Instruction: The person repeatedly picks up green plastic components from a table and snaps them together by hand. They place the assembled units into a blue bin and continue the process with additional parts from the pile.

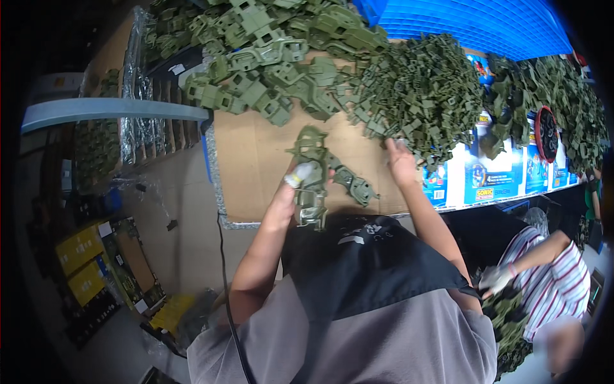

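Bare cardboard sheet (256,160) lies open left of your left hand (295,185), which grips a green plastic assembly (314,176). Your right hand (401,160), fingers loosely spread, touches the small-parts pile (419,96).

Row of flat blue-and-white printed cartons (495,176) lay along right edge of table, partly buried under heaps of green plastic parts; cartoon pictures and yellow patches showed on their faces. Round red-and-black label disc (547,133) stood among parts just above them. Yellow rectangular boxes (82,262) with small white labels sat stacked on floor at lower left, beside dark trays. Small white label (177,68) stuck on clear plastic wrapping at upper left. No screens seen.
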Demonstrator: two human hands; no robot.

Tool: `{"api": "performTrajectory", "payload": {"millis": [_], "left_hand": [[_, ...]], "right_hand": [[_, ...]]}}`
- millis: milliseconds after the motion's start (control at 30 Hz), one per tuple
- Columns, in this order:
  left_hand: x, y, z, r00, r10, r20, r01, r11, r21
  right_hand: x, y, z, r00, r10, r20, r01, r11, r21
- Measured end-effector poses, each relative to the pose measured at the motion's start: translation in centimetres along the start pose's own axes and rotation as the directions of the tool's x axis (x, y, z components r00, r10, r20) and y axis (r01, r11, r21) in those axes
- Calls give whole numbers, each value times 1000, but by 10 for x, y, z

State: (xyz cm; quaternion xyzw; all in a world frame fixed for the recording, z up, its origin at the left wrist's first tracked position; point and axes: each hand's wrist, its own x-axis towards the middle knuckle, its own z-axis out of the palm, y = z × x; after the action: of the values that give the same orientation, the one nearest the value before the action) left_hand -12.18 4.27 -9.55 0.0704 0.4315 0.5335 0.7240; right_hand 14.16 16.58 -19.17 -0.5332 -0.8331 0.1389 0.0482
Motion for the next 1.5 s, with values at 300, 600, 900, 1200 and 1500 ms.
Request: {"api": "performTrajectory", "payload": {"millis": [300,600,900,1200,1500], "left_hand": [[-35,65,-16,985,-70,159,14,944,328],[-50,62,-25,958,-155,242,45,913,405],[-61,50,3,977,-48,207,-114,705,700],[-34,58,-12,985,-49,-166,80,978,190],[-36,42,-28,984,-145,-105,137,988,-73]], "right_hand": [[-8,-165,-120,916,-386,-108,393,813,430],[-9,-175,-132,809,-509,292,417,849,325],[-17,-147,-118,761,-628,161,478,710,517],[70,-71,-93,908,-401,-121,417,843,341],[104,-71,-95,914,-345,214,332,938,95]]}}
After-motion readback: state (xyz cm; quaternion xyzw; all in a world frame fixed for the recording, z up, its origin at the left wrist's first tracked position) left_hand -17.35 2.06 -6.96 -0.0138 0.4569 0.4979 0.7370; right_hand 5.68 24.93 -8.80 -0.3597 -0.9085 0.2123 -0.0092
